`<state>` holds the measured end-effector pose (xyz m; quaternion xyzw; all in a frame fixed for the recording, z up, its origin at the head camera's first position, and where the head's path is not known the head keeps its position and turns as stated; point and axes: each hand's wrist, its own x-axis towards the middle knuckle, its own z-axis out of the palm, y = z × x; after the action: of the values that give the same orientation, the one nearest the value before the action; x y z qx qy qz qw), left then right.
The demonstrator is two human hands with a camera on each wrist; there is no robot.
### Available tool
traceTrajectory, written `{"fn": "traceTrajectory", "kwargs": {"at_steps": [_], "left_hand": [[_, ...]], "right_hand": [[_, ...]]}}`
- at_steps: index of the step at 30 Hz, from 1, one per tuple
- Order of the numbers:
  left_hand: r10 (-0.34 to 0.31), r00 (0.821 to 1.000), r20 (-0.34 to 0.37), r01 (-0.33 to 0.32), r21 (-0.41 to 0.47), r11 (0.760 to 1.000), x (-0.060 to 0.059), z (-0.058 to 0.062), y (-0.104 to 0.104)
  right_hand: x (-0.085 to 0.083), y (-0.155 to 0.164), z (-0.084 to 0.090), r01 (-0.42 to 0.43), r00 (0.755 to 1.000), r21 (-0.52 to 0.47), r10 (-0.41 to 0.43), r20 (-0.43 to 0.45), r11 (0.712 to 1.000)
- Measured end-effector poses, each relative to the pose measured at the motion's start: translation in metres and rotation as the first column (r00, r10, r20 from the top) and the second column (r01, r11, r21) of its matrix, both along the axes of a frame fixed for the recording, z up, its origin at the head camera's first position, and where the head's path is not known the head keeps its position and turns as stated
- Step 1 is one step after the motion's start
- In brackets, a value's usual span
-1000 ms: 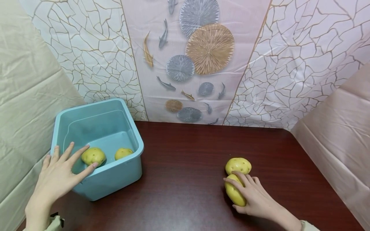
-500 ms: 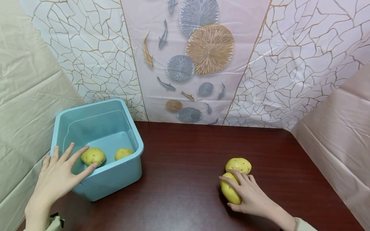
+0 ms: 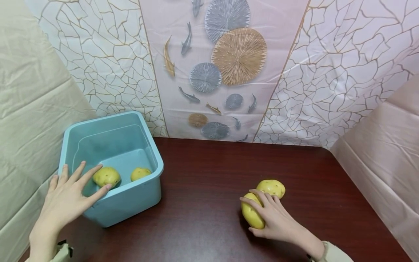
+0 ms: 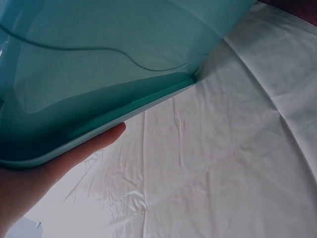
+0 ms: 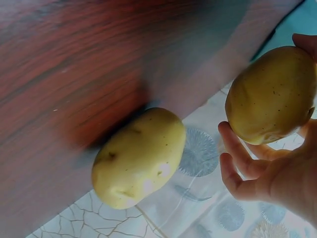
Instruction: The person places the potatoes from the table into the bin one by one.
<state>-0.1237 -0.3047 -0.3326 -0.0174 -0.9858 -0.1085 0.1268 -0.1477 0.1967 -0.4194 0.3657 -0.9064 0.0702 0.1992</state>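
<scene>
Potato [image 3: 254,218] is being pinched by the curled right hand [image 3: 278,220], apparently for security, just near-left of a second potato [image 3: 274,186]. The left hand [image 3: 67,198], fingers spread, is resting at the blue bin [image 3: 134,200]'s near-left rim, perhaps steadying it; a left potato [image 3: 107,176] and right potato [image 3: 140,173] are lying inside.

Yellow potato [image 3: 251,214] in right grip [image 3: 278,221]

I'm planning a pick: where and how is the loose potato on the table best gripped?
Probably grip the loose potato across its middle from above: it is oval, narrower that way, and the right hand crowds its near side.
</scene>
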Motion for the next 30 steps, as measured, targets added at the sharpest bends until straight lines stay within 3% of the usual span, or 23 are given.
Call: {"fn": "traceTrajectory", "kwargs": {"at_steps": [30], "left_hand": [[0.01,1.0,0.011,-0.01,0.015,1.0,0.001,0.001,0.001]], "right_hand": [[-0.017,-0.044,0.029,-0.019,1.0,-0.016,0.019,0.022,1.0]]}}
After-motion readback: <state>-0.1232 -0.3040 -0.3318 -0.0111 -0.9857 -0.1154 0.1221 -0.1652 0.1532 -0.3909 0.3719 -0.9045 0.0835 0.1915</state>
